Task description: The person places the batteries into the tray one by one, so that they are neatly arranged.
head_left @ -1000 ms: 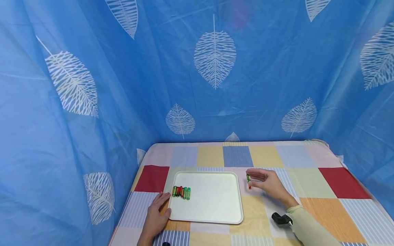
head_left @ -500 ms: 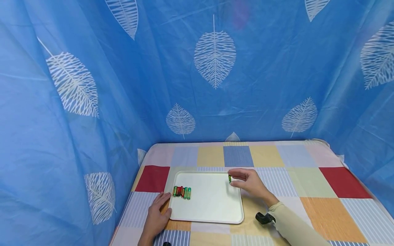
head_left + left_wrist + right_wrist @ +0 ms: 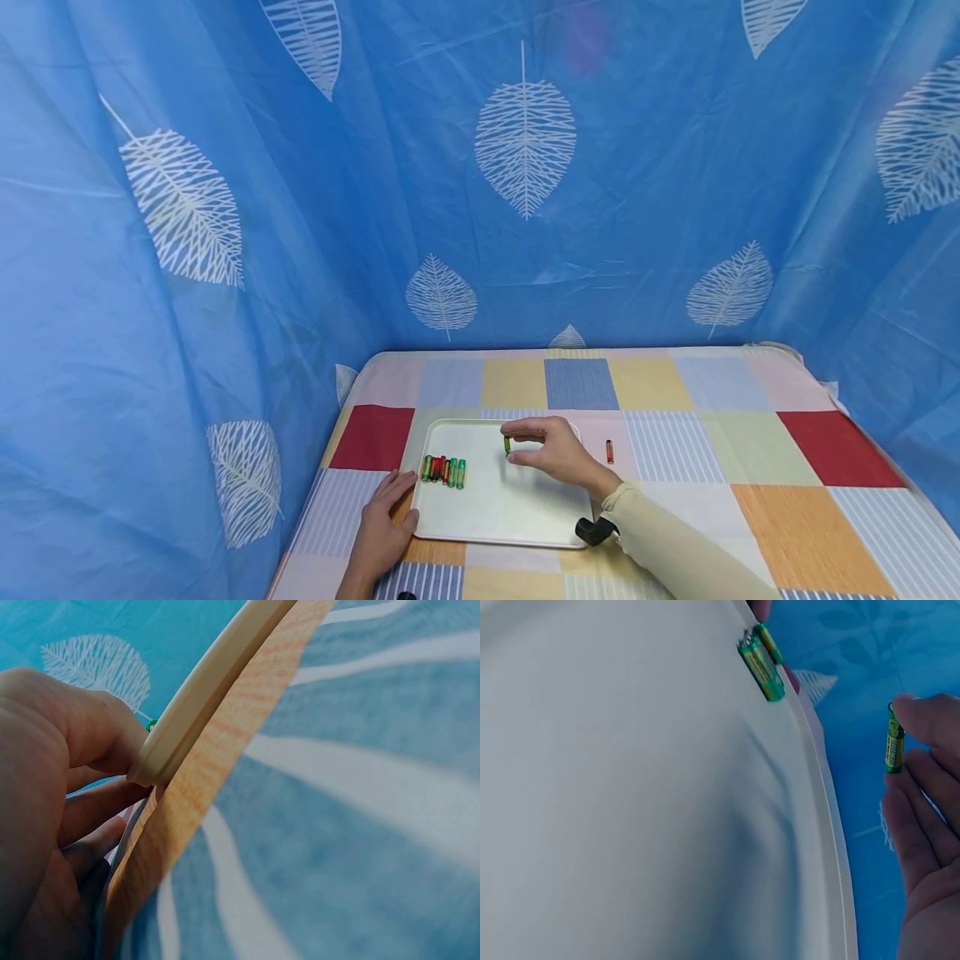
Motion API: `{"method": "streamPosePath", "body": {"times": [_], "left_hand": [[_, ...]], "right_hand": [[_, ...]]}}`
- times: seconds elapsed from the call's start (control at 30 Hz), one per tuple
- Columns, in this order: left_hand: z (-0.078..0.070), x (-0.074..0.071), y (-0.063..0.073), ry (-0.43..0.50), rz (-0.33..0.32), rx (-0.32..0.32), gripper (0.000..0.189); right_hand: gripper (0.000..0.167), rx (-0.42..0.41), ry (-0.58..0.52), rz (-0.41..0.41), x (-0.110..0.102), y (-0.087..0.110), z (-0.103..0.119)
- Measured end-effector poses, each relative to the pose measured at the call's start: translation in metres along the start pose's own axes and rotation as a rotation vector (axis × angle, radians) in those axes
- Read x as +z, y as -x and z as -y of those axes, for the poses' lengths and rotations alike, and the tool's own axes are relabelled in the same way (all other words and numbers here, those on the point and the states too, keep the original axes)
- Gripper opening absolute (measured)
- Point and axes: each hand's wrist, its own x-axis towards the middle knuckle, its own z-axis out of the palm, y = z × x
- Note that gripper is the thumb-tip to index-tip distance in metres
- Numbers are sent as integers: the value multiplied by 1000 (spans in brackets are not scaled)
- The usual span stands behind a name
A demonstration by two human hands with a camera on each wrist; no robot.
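My right hand (image 3: 558, 454) pinches a green battery (image 3: 507, 445) between thumb and fingertips, holding it upright above the white tray (image 3: 517, 517). In the right wrist view that battery (image 3: 894, 741) shows its green and yellow wrapper, apart from the tray's surface. A row of several batteries (image 3: 452, 472), green and red, lies side by side near the tray's left edge. Beside that edge rests my left hand (image 3: 381, 529), fingers extended and thumb at the near left corner. The left wrist view shows its thumb against the tray's rim (image 3: 191, 705).
One red battery (image 3: 609, 452) lies on the cloth to the right of the tray. A patchwork tablecloth (image 3: 780, 525) covers the table. Blue curtains (image 3: 622, 183) with white leaf prints hang at the back and sides.
The right hand has carried the green battery leftward, from beside the tray to over it. This uncovers the red battery on the cloth. The left hand stays in place.
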Motion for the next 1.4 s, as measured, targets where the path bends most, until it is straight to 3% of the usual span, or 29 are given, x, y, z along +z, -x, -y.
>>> {"method": "streamPosePath", "body": {"times": [0.77,1.4], "left_hand": [[-2,-2,1,7,5,21,55],[1,-3,-1,-2,4,22,55]], "right_hand": [[44,-76,200,137,91,-51,15],[39,-101,431,149,119,-67,11]]}}
